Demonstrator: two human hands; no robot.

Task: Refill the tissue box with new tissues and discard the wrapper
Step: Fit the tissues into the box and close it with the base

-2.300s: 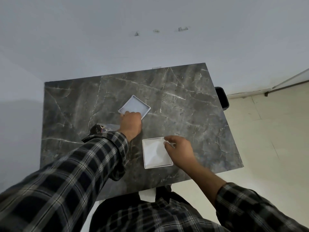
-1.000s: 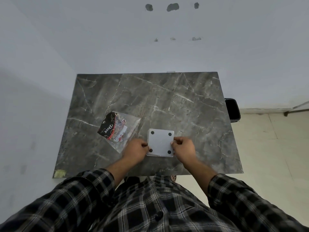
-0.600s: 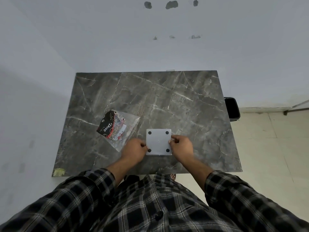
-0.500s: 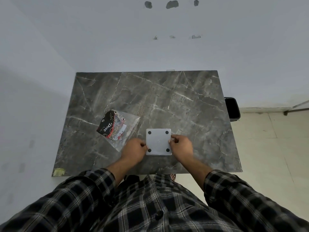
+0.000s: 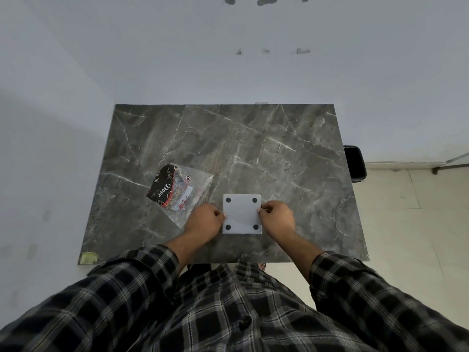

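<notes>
A square white tissue box [image 5: 241, 214] lies upside down near the front edge of the grey marble table [image 5: 253, 148], its flat bottom with small black feet at the corners facing up. My left hand [image 5: 204, 221] grips its left side and my right hand [image 5: 276, 218] grips its right side, fingers curled around the edges. An empty clear plastic wrapper [image 5: 177, 190] with a black and red printed end lies flat on the table just left of my left hand. The tissues are hidden inside the box.
A black bin [image 5: 355, 163] stands on the floor by the table's right edge. White walls close in behind and to the left of the table. A patch of yellow tape [image 5: 88, 257] marks the table's front left corner.
Earlier the box was open in two halves; now the bottom sits closed on the body. In the last second both hands kept gripping its sides and it hardly moved.
</notes>
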